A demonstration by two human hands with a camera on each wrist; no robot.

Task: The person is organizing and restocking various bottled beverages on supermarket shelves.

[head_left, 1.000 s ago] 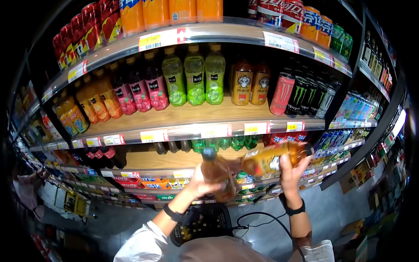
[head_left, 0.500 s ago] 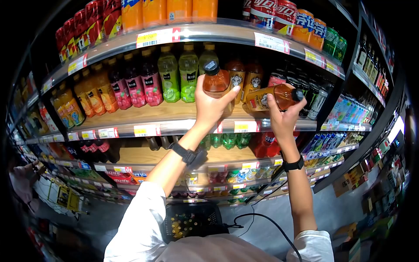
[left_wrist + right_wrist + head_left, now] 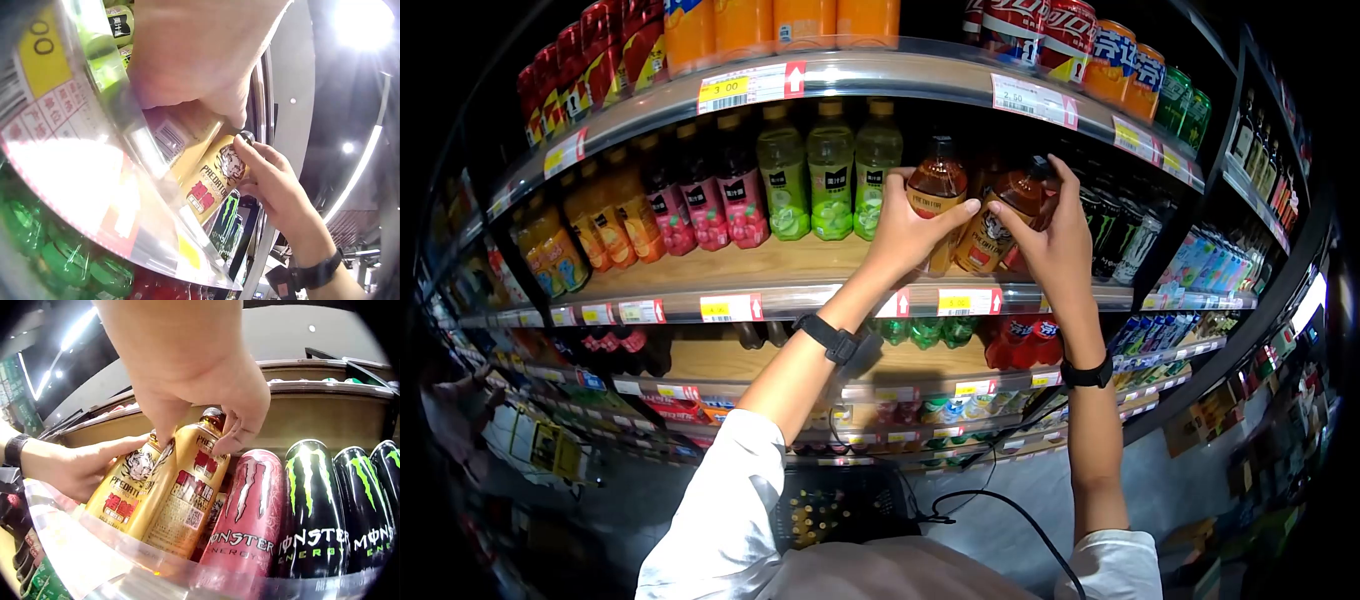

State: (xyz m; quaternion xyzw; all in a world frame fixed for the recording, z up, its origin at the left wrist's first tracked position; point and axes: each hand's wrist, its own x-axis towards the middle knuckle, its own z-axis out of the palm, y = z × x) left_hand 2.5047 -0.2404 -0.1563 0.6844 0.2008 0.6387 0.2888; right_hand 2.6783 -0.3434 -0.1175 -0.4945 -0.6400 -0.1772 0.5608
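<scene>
Both bottles have come up since a second ago, from waist height to the middle shelf (image 3: 800, 292), and the right one has swung from lying sideways to nearly upright. The person's left hand (image 3: 910, 232) wraps around the left amber bottle (image 3: 936, 190), thumb across its label, holding it upright on the wooden shelf board. Just beside it, the right hand (image 3: 1055, 240) grips the right amber bottle (image 3: 1000, 220) near its neck; its fingers (image 3: 240, 428) curl around the dark cap, and the bottle leans a little to the left, touching its neighbour. Both carry a tiger picture on a golden label. To the right stands a pink energy can (image 3: 247, 512), then the black-and-green energy cans (image 3: 312, 512). To the left of the hands stand green drink bottles (image 3: 830, 185), then dark red ones (image 3: 725, 195). Yellow price tags (image 3: 968, 301) line the shelf edge, and a black basket (image 3: 840, 505) sits low by the person's body.
</scene>
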